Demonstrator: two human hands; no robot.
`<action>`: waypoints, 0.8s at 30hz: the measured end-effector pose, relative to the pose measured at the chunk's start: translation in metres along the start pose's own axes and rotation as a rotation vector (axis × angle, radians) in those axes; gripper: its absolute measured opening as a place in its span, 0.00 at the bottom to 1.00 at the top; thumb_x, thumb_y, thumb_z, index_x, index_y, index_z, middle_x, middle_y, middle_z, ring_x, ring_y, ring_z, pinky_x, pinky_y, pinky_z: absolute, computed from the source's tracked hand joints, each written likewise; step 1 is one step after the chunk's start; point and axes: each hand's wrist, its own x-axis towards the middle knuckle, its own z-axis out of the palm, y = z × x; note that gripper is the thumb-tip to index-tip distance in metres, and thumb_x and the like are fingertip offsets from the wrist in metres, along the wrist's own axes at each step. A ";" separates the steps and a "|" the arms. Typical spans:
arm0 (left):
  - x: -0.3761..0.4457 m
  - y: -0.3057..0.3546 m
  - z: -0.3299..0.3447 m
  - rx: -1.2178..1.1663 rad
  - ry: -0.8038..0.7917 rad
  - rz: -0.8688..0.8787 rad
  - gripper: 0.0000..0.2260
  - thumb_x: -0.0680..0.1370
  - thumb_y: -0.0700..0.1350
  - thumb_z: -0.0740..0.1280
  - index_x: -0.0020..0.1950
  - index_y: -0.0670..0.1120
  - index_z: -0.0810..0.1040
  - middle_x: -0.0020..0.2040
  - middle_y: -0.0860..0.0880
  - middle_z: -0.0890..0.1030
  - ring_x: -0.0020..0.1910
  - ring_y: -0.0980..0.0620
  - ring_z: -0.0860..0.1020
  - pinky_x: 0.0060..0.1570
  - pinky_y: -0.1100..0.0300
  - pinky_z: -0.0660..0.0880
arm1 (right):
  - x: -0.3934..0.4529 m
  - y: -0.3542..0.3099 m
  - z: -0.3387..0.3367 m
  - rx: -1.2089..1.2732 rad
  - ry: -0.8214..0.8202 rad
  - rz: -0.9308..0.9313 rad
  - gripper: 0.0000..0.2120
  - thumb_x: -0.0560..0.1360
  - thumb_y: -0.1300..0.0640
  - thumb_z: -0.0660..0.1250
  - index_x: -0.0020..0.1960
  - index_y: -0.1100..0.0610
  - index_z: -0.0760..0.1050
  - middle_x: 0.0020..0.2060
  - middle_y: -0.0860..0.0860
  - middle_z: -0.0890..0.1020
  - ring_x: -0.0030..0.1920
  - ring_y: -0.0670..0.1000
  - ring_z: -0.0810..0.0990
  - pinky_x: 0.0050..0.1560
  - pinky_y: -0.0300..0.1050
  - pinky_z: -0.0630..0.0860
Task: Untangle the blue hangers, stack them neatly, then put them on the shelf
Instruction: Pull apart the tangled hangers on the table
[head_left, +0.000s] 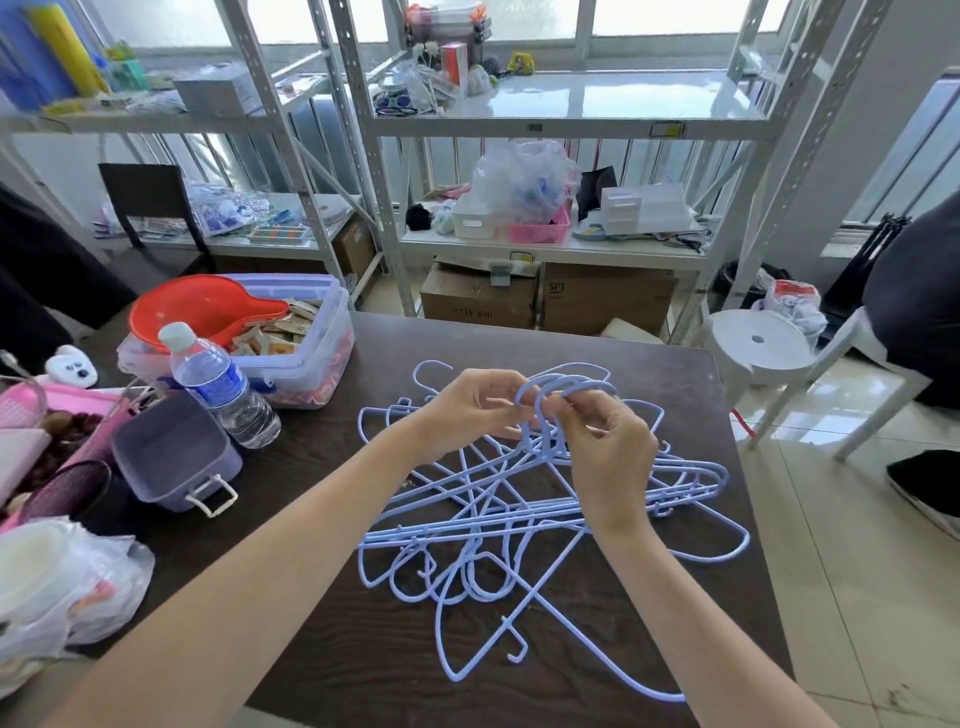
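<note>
A tangle of several light blue wire hangers (498, 525) lies on the dark wooden table (322, 613), right of centre. My left hand (470, 408) and my right hand (608, 452) meet above the far side of the pile. Both pinch a bunch of hanger hooks (563, 387) raised a little off the table. My right hand covers part of the hangers' necks. A white metal shelf unit (561, 249) stands behind the table, its upper board (623, 98) mostly bare and glossy.
On the table's left stand a water bottle (223, 387), a grey tub with white handles (174, 452), a clear box with a red scoop (249, 327), pink baskets and plastic bags. A white stool (763, 345) and cardboard boxes (545, 296) sit beyond the table.
</note>
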 end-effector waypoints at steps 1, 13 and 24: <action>-0.001 0.001 -0.001 -0.029 0.011 -0.014 0.07 0.76 0.36 0.63 0.47 0.47 0.77 0.47 0.47 0.80 0.48 0.50 0.80 0.52 0.55 0.79 | 0.000 0.000 0.001 -0.009 0.002 -0.001 0.10 0.70 0.59 0.70 0.49 0.61 0.81 0.41 0.49 0.81 0.36 0.39 0.75 0.35 0.19 0.70; 0.002 0.006 0.003 -0.349 0.150 -0.024 0.07 0.73 0.41 0.67 0.39 0.51 0.82 0.33 0.58 0.83 0.38 0.58 0.82 0.61 0.43 0.72 | 0.003 0.001 0.003 0.001 -0.023 0.010 0.09 0.71 0.59 0.69 0.50 0.62 0.81 0.43 0.56 0.85 0.39 0.46 0.78 0.39 0.27 0.72; 0.011 0.000 -0.001 -0.615 0.165 -0.019 0.11 0.71 0.45 0.63 0.35 0.51 0.84 0.30 0.57 0.82 0.35 0.59 0.80 0.49 0.55 0.72 | 0.006 -0.001 0.013 0.019 -0.027 0.042 0.10 0.71 0.58 0.69 0.50 0.61 0.81 0.44 0.56 0.84 0.36 0.40 0.75 0.36 0.16 0.69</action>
